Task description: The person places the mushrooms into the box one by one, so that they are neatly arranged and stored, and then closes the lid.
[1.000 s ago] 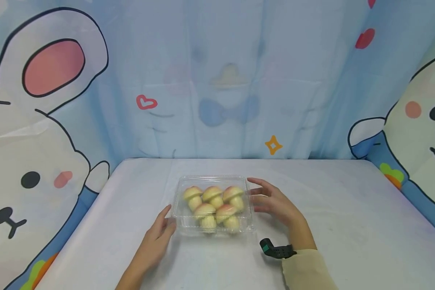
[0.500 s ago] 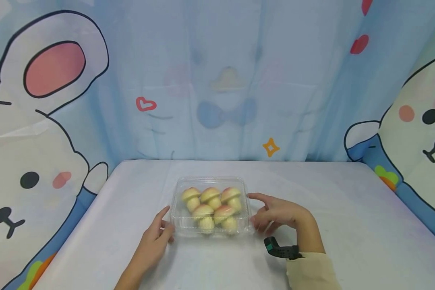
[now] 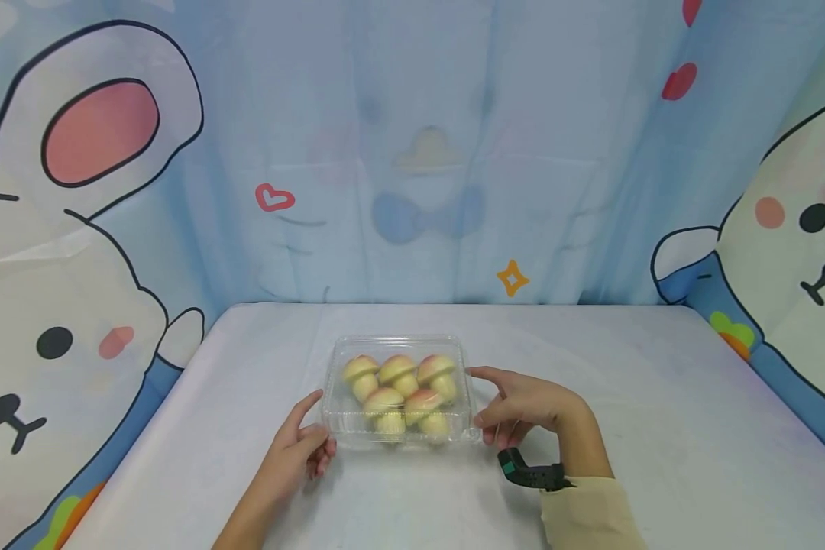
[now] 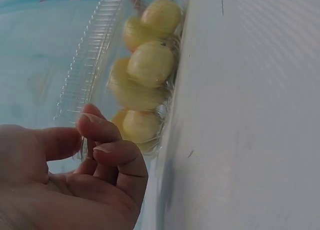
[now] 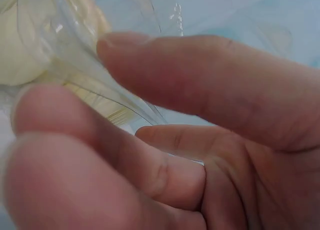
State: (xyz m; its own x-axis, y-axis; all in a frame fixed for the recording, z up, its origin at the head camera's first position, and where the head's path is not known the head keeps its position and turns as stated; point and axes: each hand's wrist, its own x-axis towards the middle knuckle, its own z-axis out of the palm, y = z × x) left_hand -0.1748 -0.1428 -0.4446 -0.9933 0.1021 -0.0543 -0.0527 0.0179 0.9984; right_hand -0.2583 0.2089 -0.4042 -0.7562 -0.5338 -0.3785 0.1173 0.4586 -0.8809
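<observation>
Since a second ago: right hand [image 3: 529, 409] pulled in from hovering beside the box, fingers now curled against the right edge; left hand [image 3: 301, 451] curled its fingers too, at the lower left corner.

Going left to right across the head view: cartoon bear backdrop [image 3: 55, 336] filling the left, then left hand with fingers bent just at the clear plastic clamshell box [image 3: 399, 389], whether actually pinching the rim can't tell from the left wrist view. Box sits centre frame on the white table [image 3: 660, 428], lid down, five mushroom-shaped buns [image 3: 399, 393] inside. Right hand pinching the flange, thumb over and fingers under. Black wrist strap [image 3: 525, 473] below it.

Probably light, thin, flexy and slick plastic; soft squashable buns. Best held by the rim corners, not squeezed at the walls. Nothing blocking either side.
</observation>
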